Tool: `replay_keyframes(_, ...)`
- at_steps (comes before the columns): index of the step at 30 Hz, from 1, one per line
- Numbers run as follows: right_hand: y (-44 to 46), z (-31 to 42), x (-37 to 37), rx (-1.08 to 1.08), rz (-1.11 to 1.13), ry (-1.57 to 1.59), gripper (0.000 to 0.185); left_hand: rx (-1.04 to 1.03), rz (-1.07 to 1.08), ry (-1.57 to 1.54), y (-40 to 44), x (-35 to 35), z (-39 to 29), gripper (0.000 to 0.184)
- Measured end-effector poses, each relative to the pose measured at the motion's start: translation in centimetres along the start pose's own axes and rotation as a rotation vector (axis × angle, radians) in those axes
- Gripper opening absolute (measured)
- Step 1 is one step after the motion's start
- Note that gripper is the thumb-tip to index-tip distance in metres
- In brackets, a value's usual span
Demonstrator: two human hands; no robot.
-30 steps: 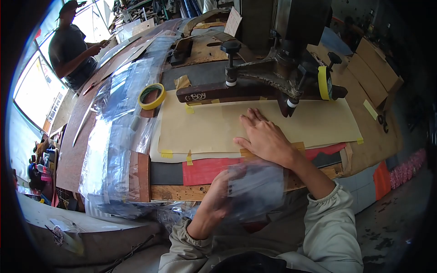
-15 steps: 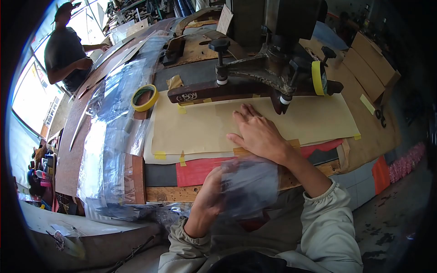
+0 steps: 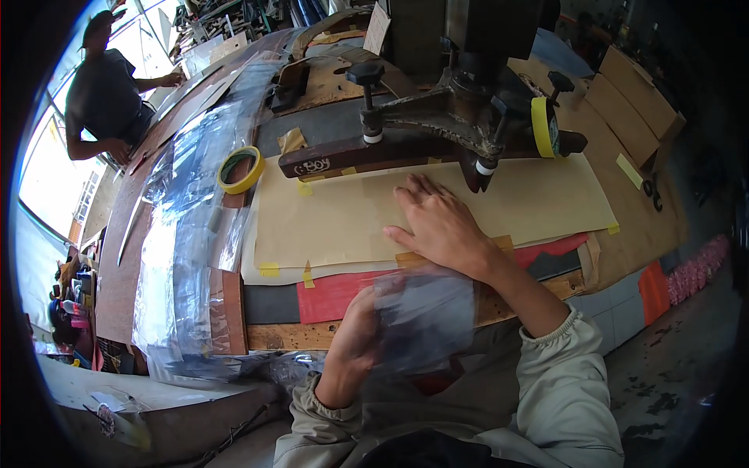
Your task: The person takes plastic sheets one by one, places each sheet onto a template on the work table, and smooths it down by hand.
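Note:
My right hand [image 3: 441, 222] lies flat on a sheet of tan paper [image 3: 328, 222], its fingers stretched toward the dark clamp bar. Near the table's front edge, my left hand [image 3: 355, 327] is closed on a translucent plastic sheet [image 3: 425, 320], which partly hides the fingers. Beneath the paper, a red sheet [image 3: 335, 298] shows over a black mat [image 3: 271, 305]. Small yellow tape pieces [image 3: 269, 270] stick along the paper's edges. The heavy machine's dark bar [image 3: 437, 158] stands across the paper's far side.
One yellow tape roll [image 3: 241, 170] lies left of the paper; another tape roll [image 3: 541, 127] hangs on the bar. Scissors [image 3: 652, 195] and cardboard [image 3: 636, 109] are at right. Clear plastic [image 3: 175, 257] covers the left side. A co-worker [image 3: 109, 97] stands at far left.
The view has shifted slightly. My right hand stays on the paper and my left stays on the plastic sheet. The co-worker's arms have moved a little.

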State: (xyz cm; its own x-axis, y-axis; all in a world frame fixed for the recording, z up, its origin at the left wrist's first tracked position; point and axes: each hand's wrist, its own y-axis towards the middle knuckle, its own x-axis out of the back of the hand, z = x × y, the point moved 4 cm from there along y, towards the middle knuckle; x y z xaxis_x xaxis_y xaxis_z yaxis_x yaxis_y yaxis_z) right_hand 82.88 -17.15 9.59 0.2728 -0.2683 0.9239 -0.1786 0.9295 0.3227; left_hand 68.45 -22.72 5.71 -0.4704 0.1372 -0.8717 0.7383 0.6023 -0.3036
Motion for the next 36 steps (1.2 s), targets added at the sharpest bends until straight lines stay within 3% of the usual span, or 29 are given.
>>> replay_keyframes(10,0.1,0.0,0.2,0.026,0.005,-0.033,0.049,0.006,0.101,-0.079,0.4,0.7,0.3,0.03)
replay_keyframes(13,0.0,0.1,0.3,0.024,0.004,-0.035,0.05,-0.052,-0.103,0.111,-0.2,-1.1,-0.1,0.022)
replay_keyframes(16,0.1,0.1,0.3,0.019,0.008,-0.043,0.051,-0.004,0.182,-0.088,0.3,1.2,0.3,0.033)
replay_keyframes(19,0.1,0.2,0.4,0.017,0.002,-0.037,0.052,-0.036,-0.164,0.321,-0.3,-0.2,-0.2,0.033)
replay_keyframes(22,0.0,0.1,0.3,0.011,-0.006,-0.039,0.052,-0.009,-0.23,0.378,-0.2,0.2,-0.2,0.033)
replay_keyframes(25,0.0,0.3,0.2,0.008,-0.019,-0.035,0.052,0.003,-0.26,0.395,-0.3,0.1,-0.2,0.034)
replay_keyframes(28,-0.1,0.3,0.4,0.002,-0.049,-0.02,0.052,-0.033,-0.081,0.231,-0.2,1.2,0.0,0.032)
replay_keyframes(36,-0.2,0.4,0.5,-0.01,-0.051,-0.049,0.052,-0.008,-0.185,0.239,-0.4,-0.7,-0.3,0.029)
